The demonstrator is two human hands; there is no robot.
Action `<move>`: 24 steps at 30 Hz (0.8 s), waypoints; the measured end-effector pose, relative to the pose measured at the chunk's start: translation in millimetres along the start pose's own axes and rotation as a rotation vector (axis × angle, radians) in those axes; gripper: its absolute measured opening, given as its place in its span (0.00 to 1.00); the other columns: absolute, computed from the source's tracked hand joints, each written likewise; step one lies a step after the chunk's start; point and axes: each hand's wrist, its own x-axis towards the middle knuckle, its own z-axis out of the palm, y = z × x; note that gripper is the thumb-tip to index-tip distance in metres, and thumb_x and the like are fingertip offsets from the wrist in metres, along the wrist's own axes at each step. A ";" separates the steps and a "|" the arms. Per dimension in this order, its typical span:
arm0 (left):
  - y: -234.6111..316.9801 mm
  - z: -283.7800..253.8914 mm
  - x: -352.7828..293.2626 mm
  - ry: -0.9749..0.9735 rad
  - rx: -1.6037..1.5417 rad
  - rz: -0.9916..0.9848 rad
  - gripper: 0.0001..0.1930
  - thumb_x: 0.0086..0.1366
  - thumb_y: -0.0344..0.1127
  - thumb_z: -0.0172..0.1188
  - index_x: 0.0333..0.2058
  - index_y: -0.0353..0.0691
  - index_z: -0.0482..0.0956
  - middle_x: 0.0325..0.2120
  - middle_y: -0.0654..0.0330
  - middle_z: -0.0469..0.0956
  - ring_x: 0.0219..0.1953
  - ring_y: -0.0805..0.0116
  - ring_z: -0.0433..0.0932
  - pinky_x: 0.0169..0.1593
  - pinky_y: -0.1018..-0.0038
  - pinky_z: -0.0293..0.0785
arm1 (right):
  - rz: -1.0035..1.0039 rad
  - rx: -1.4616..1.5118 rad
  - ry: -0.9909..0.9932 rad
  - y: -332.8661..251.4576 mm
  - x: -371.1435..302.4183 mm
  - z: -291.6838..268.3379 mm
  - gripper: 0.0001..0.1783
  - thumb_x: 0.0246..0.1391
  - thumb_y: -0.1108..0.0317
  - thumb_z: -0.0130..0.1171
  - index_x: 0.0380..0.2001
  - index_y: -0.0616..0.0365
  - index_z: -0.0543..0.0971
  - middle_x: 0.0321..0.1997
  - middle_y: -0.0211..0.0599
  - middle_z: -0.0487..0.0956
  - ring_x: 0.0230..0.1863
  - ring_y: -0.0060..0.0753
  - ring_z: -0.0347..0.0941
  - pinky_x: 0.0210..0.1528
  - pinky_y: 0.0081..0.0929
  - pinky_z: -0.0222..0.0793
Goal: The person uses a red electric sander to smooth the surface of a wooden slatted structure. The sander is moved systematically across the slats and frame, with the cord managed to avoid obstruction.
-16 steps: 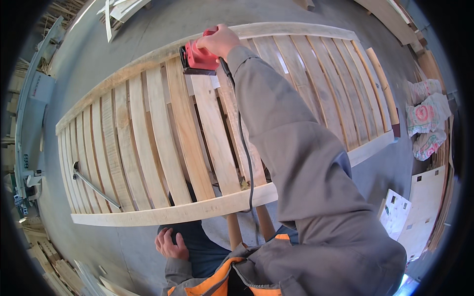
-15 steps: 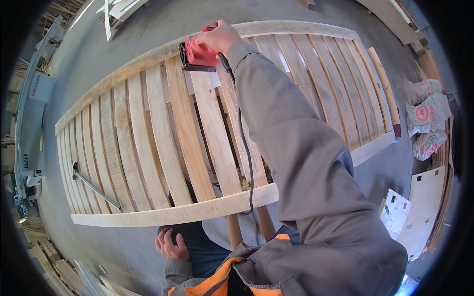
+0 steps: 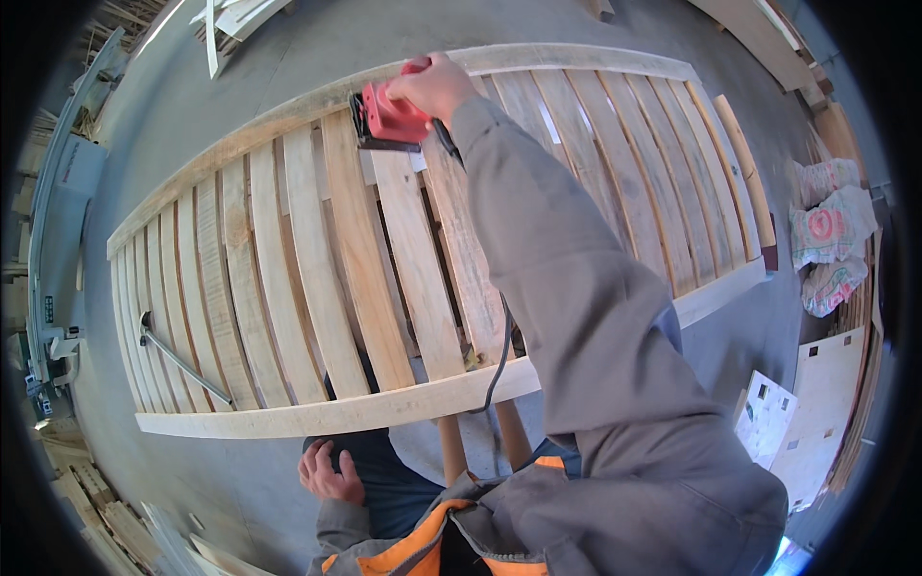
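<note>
My right hand (image 3: 437, 88) is wrapped round the top of a red power sander (image 3: 392, 115) with a black base. The sander rests on the slats near the far rail of a long wooden slatted frame (image 3: 317, 415). Its black cord (image 3: 500, 360) runs under my right sleeve and drops over the near rail. My left hand (image 3: 331, 472) lies on my left thigh, fingers bent but apart, holding nothing. A hammer (image 3: 182, 363) with a metal shaft lies across the slats at the left end.
On the right, several printed sacks (image 3: 834, 228) are piled by stacked boards. A pale panel with square holes (image 3: 765, 415) leans at the lower right. A long grey machine (image 3: 67, 211) stands at the left. Scrap wood (image 3: 106, 509) lies at the lower left.
My right hand and the sander have shifted slightly nearer and to the right on the slats. The cord now lies mostly hidden under my sleeve. My left hand stays on the thigh.
</note>
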 end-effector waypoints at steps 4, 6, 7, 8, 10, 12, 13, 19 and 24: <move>-2.5 1.1 0.5 0.007 -0.002 0.009 0.18 0.63 0.39 0.68 0.50 0.38 0.85 0.56 0.53 0.81 0.62 0.45 0.72 0.69 0.50 0.63 | -0.017 0.055 0.012 18.4 -33.1 -6.6 0.39 0.39 0.59 0.75 0.56 0.64 0.77 0.50 0.46 0.86 0.43 0.42 0.86 0.35 0.39 0.86; -3.6 0.2 -1.6 0.001 -0.001 0.001 0.18 0.63 0.39 0.68 0.50 0.38 0.85 0.56 0.53 0.81 0.62 0.45 0.72 0.69 0.50 0.63 | 0.008 0.054 -0.022 21.1 -54.8 -8.3 0.38 0.40 0.59 0.75 0.56 0.64 0.77 0.50 0.47 0.86 0.43 0.43 0.87 0.34 0.40 0.86; -3.9 -0.3 -2.0 -0.003 -0.001 -0.005 0.18 0.62 0.39 0.68 0.50 0.38 0.85 0.56 0.53 0.81 0.62 0.45 0.72 0.69 0.50 0.63 | 0.017 0.049 -0.020 20.6 -65.1 -9.4 0.39 0.41 0.58 0.75 0.57 0.64 0.77 0.50 0.47 0.86 0.43 0.43 0.87 0.34 0.39 0.86; -4.6 -0.6 -3.0 -0.008 0.000 -0.012 0.18 0.62 0.39 0.68 0.49 0.38 0.85 0.56 0.53 0.81 0.63 0.45 0.72 0.69 0.49 0.63 | 0.025 0.044 -0.018 18.2 -77.0 -10.3 0.39 0.41 0.58 0.75 0.57 0.64 0.77 0.50 0.48 0.86 0.43 0.43 0.87 0.33 0.39 0.85; -5.2 0.7 -3.4 0.007 -0.005 -0.002 0.18 0.62 0.39 0.68 0.49 0.38 0.86 0.56 0.53 0.81 0.63 0.45 0.72 0.69 0.49 0.63 | 0.054 0.035 -0.035 18.0 -90.7 -15.3 0.40 0.41 0.58 0.74 0.58 0.65 0.76 0.49 0.49 0.85 0.41 0.42 0.87 0.31 0.37 0.84; -6.1 1.3 -4.6 0.013 -0.002 -0.002 0.18 0.62 0.39 0.68 0.49 0.38 0.86 0.56 0.53 0.81 0.62 0.45 0.72 0.69 0.49 0.63 | 0.070 0.041 -0.048 14.4 -95.7 -18.0 0.40 0.42 0.58 0.74 0.58 0.66 0.75 0.49 0.48 0.85 0.40 0.42 0.87 0.30 0.37 0.84; -5.8 0.4 -5.5 0.013 0.001 -0.009 0.18 0.62 0.39 0.68 0.49 0.38 0.86 0.56 0.53 0.81 0.62 0.45 0.72 0.69 0.49 0.63 | 0.078 0.044 -0.057 11.6 -95.9 -17.6 0.40 0.42 0.58 0.74 0.58 0.66 0.75 0.49 0.48 0.85 0.40 0.42 0.86 0.30 0.37 0.84; -4.8 -1.0 -2.2 -0.006 0.014 -0.014 0.18 0.62 0.39 0.68 0.48 0.38 0.85 0.55 0.53 0.81 0.61 0.45 0.72 0.68 0.50 0.63 | 0.026 0.069 -0.010 7.7 -40.2 -5.6 0.41 0.39 0.60 0.75 0.58 0.64 0.76 0.52 0.45 0.84 0.44 0.40 0.85 0.33 0.37 0.84; -0.5 -1.5 1.7 -0.026 0.027 -0.008 0.18 0.62 0.38 0.67 0.49 0.38 0.85 0.56 0.53 0.81 0.62 0.46 0.72 0.68 0.51 0.64 | 0.018 0.027 0.009 -1.1 12.9 0.2 0.41 0.38 0.59 0.75 0.57 0.67 0.77 0.53 0.47 0.84 0.43 0.39 0.85 0.33 0.35 0.83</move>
